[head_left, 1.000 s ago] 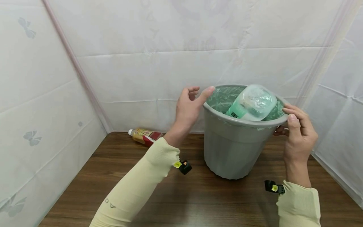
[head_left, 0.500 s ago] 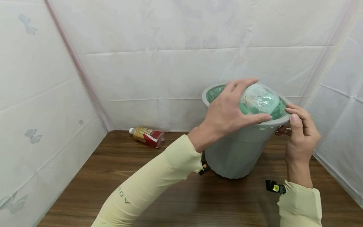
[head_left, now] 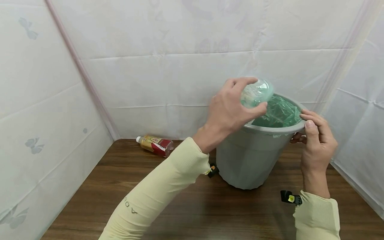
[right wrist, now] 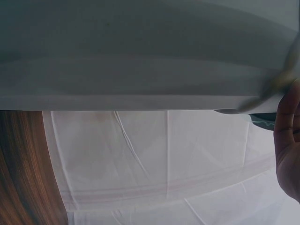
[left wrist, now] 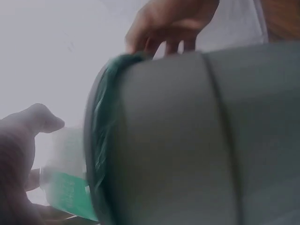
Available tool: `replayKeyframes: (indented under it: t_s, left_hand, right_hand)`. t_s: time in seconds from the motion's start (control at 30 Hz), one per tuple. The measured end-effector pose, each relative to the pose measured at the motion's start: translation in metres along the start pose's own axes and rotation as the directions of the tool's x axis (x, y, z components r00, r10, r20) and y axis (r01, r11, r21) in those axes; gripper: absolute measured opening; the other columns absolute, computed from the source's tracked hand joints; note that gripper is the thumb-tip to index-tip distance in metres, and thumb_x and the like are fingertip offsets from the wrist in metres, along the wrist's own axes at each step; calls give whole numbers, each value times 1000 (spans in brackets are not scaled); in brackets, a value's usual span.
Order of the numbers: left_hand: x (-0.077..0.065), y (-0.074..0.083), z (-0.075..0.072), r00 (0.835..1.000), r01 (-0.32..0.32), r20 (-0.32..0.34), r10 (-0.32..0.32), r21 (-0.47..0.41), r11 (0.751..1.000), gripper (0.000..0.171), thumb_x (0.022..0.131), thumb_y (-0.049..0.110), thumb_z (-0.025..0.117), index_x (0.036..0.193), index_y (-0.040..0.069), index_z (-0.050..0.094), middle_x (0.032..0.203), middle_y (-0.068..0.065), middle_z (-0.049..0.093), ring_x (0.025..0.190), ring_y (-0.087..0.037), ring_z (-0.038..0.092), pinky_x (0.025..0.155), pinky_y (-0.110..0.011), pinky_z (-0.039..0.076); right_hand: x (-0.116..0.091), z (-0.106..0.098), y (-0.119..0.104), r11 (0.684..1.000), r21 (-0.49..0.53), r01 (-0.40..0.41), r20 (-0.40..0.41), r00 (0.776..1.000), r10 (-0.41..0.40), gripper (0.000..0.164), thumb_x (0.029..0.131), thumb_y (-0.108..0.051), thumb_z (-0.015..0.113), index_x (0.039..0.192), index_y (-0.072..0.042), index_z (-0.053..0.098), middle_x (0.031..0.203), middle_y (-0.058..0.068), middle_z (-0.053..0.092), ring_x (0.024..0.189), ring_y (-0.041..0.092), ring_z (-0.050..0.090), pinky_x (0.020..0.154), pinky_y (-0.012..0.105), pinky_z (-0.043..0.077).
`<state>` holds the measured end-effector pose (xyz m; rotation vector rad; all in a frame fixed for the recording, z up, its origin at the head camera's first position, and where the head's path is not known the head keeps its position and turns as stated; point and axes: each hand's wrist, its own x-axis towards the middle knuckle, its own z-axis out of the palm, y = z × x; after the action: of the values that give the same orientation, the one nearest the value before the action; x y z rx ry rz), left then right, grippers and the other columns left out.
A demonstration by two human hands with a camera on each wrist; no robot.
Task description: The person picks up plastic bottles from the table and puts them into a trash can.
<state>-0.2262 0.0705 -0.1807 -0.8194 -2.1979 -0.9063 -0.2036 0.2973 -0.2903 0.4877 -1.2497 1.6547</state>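
My left hand (head_left: 231, 105) grips a clear plastic bottle (head_left: 260, 91) near its base, thumb on one side and fingers on the other. In the left wrist view the green label (left wrist: 70, 192) of that bottle shows, its lower part hidden behind the bin's rim. The grey plastic bin (head_left: 246, 156) stands tilted to the right on the table, lined with a green plastic bag (head_left: 280, 111). At its right rim my right hand (head_left: 318, 143) holds on, thumb outside and fingertips at the edge of the bag.
A drink bottle (head_left: 155, 145) with a red and gold label and a white cap lies on its side at the back left of the wooden table (head_left: 120, 180). White cloth walls (head_left: 168, 80) surround the table at the back and sides.
My left hand has come from the bin's left rim to the bottle, taken hold of it, and shifted it left and up, uncovering the bag. The right hand stays at the rim.
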Motion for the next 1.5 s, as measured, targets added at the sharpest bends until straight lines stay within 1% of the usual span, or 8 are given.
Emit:
replayKeyframes:
  t_s: [0.3, 0.53, 0.7, 0.87, 1.03, 1.17, 1.33, 1.5]
  left_hand:
    - [11, -14, -8, 997, 62, 58, -60, -32, 998, 54, 78, 48, 72, 129, 33, 62, 122, 5, 57, 87, -7, 58, 66, -20, 45]
    - [13, -12, -14, 997, 62, 32, -65, 86, 994, 52, 78, 48, 67, 128, 33, 63, 116, 6, 61, 82, -6, 58, 62, -20, 44]
    - [16, -10, -17, 993, 45, 107, -57, 114, 992, 52, 78, 46, 65, 128, 33, 63, 112, 5, 60, 82, -4, 54, 62, -21, 44]
    - [24, -22, -16, 978, 147, 155, -142, -16, 989, 51, 79, 45, 66, 129, 35, 62, 116, 8, 63, 96, -6, 55, 69, -21, 45]
    - [25, -36, -12, 944, 292, 216, -250, -197, 936, 47, 79, 47, 68, 125, 36, 65, 118, 17, 61, 107, -1, 51, 76, -23, 47]
    - [22, -40, -6, 923, 325, 276, -267, -194, 925, 47, 78, 50, 68, 123, 37, 65, 120, 18, 59, 113, 1, 49, 78, -23, 48]
    - [21, -39, -5, 925, 320, 273, -265, -178, 931, 45, 78, 48, 67, 122, 38, 66, 116, 18, 60, 105, -1, 51, 74, -24, 49]
    - [25, -37, -5, 909, 328, 318, -268, -153, 932, 46, 77, 49, 67, 122, 39, 65, 122, 20, 57, 105, 1, 50, 76, -23, 48]
  right_hand:
    - [0, -1, 0, 1000, 6, -5, -7, 1000, 5, 29, 93, -3, 59, 109, 21, 60, 123, 28, 56, 52, 17, 54, 43, 22, 49]
    - [-1, -2, -1, 1000, -5, -1, 1, 1000, 1, 29, 93, -3, 59, 109, 20, 60, 124, 28, 56, 52, 17, 54, 43, 21, 49]
    - [0, -1, -2, 1000, -6, 6, 6, 1000, -6, 29, 93, -4, 58, 109, 20, 60, 124, 29, 55, 53, 18, 54, 44, 22, 50]
    - [0, 0, -1, 1000, -9, 8, 6, 1000, -8, 28, 93, -3, 58, 109, 20, 60, 124, 29, 56, 52, 17, 54, 43, 21, 50]
    - [-1, 1, -1, 1000, -3, 7, 1, 1000, -7, 29, 93, -3, 59, 109, 21, 60, 123, 29, 56, 52, 18, 54, 43, 22, 49]
    - [-3, 2, 0, 1000, -6, 5, 4, 1000, -5, 28, 93, -3, 59, 109, 20, 60, 123, 29, 56, 53, 18, 54, 43, 22, 49]
    - [-1, 3, 0, 1000, -6, 8, 9, 1000, -8, 28, 93, -3, 58, 109, 20, 60, 123, 29, 56, 52, 18, 53, 43, 22, 49]
    - [0, 2, -2, 1000, -9, 6, 2, 1000, -6, 28, 93, -4, 59, 109, 20, 60, 122, 28, 57, 52, 17, 53, 42, 21, 48]
